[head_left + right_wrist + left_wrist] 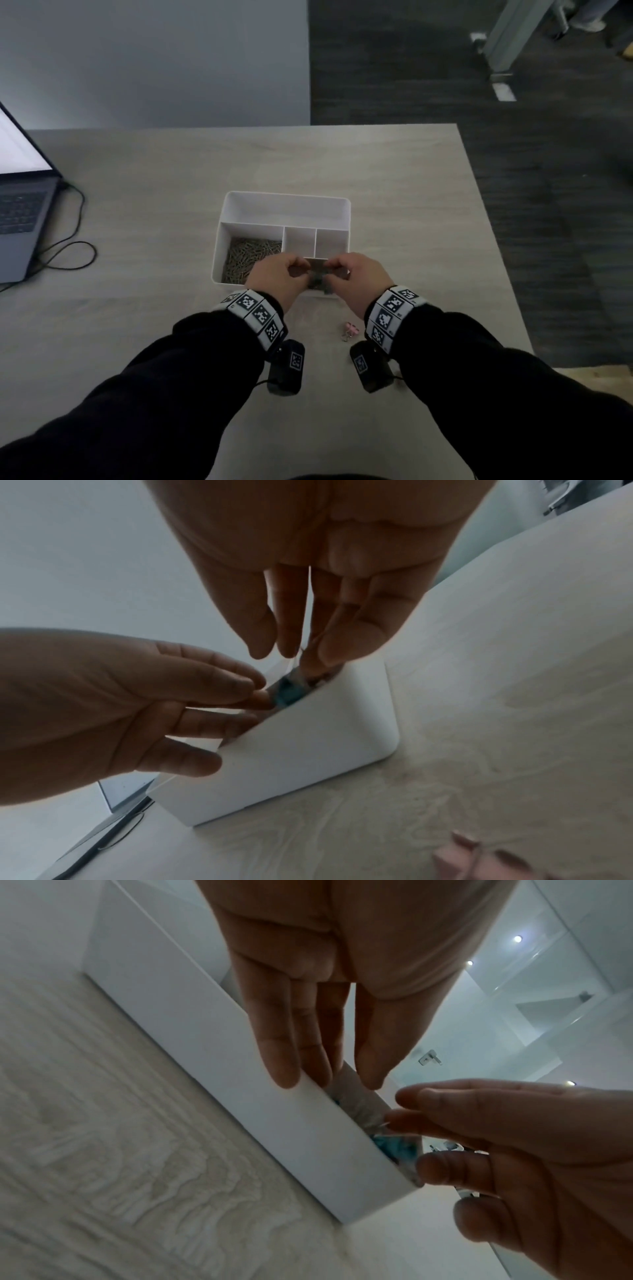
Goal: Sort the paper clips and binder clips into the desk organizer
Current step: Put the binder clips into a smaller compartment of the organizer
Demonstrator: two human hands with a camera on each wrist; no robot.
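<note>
A white desk organizer (pixel 287 197) stands mid-table, and its front left compartment holds a heap of silver paper clips (pixel 250 258). Over the front right compartment my left hand (pixel 301 270) and right hand (pixel 334 270) both pinch a small clear packet (pixel 318 274) between them. The wrist views show teal pieces inside the packet (pixel 394 1146) (pixel 287 693), low against the organizer's front wall (pixel 240 1069) (pixel 308 750). My left hand's (pixel 329 1080) fingers and thumb close on its top edge. My right hand (pixel 294 656) pinches the other side. A pink binder clip (pixel 351 330) (pixel 455 859) lies on the table by my right wrist.
An open laptop (pixel 20 212) sits at the table's left edge, with a black cable (pixel 68 246) looping toward the organizer. The table's right edge (pixel 496 240) drops to dark carpet. The organizer's long back compartment and two small middle ones show bare white floors.
</note>
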